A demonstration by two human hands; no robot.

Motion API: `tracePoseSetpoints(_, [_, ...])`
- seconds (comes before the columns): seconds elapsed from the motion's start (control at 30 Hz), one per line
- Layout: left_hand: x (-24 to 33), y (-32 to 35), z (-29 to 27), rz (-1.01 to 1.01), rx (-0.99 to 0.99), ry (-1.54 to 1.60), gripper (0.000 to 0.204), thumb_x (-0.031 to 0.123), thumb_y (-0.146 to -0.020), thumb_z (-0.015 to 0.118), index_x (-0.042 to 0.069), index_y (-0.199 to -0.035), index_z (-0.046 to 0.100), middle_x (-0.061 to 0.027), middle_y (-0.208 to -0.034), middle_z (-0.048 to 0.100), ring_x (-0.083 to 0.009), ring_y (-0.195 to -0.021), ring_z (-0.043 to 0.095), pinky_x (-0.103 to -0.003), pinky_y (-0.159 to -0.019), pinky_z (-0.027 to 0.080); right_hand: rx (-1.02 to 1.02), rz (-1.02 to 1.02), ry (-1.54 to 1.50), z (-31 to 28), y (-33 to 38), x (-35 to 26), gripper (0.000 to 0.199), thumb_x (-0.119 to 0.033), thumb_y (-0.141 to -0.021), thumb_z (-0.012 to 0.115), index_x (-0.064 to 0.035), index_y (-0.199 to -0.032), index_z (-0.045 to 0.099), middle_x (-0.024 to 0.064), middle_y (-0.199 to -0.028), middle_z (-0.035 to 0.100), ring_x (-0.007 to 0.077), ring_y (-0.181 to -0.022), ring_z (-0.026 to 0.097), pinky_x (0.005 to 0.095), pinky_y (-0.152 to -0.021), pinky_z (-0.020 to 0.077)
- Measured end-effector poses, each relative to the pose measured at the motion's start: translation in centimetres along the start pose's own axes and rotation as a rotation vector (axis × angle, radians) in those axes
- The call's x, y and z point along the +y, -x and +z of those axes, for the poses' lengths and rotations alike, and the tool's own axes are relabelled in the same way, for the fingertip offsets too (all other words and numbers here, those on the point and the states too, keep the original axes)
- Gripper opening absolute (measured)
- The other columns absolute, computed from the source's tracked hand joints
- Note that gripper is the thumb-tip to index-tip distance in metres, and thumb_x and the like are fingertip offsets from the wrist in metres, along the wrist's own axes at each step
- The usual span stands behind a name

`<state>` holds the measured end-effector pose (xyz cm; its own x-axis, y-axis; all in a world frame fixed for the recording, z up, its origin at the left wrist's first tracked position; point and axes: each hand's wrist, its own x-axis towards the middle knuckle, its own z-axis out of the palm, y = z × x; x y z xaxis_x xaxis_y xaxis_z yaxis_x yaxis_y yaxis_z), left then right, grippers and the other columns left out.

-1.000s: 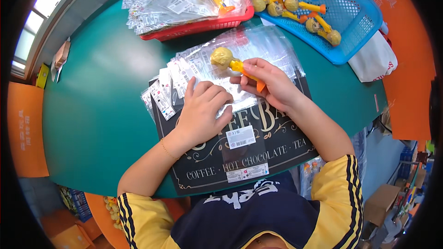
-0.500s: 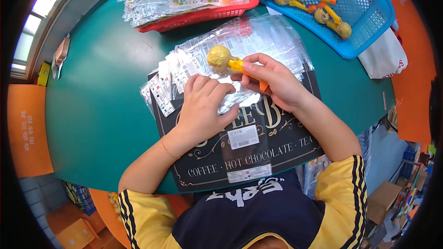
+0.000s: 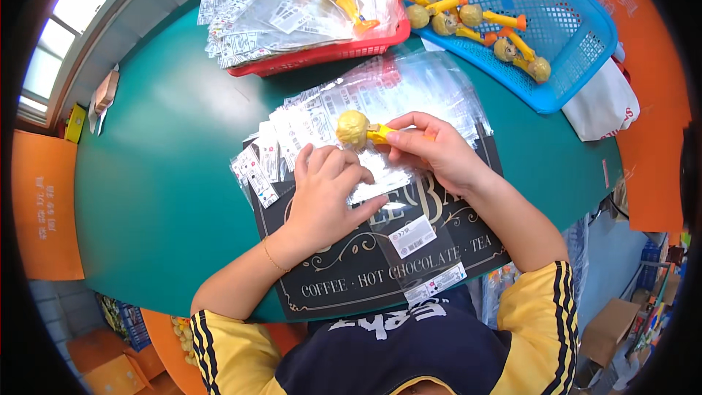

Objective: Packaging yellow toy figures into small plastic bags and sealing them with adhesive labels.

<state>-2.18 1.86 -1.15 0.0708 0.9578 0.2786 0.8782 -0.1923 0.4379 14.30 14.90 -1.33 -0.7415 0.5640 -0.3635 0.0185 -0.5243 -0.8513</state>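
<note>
My right hand [image 3: 433, 148] grips a toy figure [image 3: 352, 130] by its yellow stick-like body. The figure's round blond head points left, above a pile of clear plastic bags [image 3: 446, 88] with printed white labels. On the near left part of that pile rests my left hand [image 3: 327, 192], fingers apart and slightly bent, thumb stretched to the right. Close to its thumb, a single clear bag with a white label [image 3: 412, 237] lies aslant over a black printed mat [image 3: 329, 267]. The bag's far end runs under the hands, where it is partly hidden.
A red basket [image 3: 314, 60] heaped with labelled bags, one holding a toy figure, stands at the far side of the green table [image 3: 161, 197]. Right of it, a blue basket [image 3: 559, 95] holds several similar figures. A white bag [image 3: 603, 106] lies beside the blue basket.
The near clear bag has swung, its lower end moving right, so it now lies aslant. My right hand and the toy figure sit slightly lower in the view, as does most of the tabletop.
</note>
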Motion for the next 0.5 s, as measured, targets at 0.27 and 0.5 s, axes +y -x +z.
tracePoseSetpoints(0.27, [0.5, -0.1, -0.02, -0.024, 0.018, 0.036, 0.024, 0.03, -0.07, 0.074, 0.013, -0.079, 0.061, -0.0033, -0.095, 0.053, -0.0251, -0.102, 0.047, -0.049, -0.1, 0.023, -0.016, -0.006, -0.001, 0.18, 0.26, -0.03, 0.023, -0.016, -0.088, 0.062, -0.0033, -0.106, 0.057, 0.004, -0.087, 0.063, 0.0067, -0.075, 0.06, 0.0197, -0.071, 0.05])
tracePoseSetpoints(0.5, [-0.04, -0.07, 0.51, -0.069, 0.012, -0.051, 0.017, 0.025, -0.074, 0.07, 0.011, -0.077, 0.06, -0.0046, -0.095, 0.053, -0.0255, -0.103, 0.046, -0.049, -0.1, 0.023, -0.003, -0.017, -0.064, 0.7, 0.23, 0.05, 0.022, -0.015, -0.087, 0.063, -0.0033, -0.105, 0.058, 0.0036, -0.083, 0.062, 0.0071, -0.074, 0.06, 0.0186, -0.067, 0.0495])
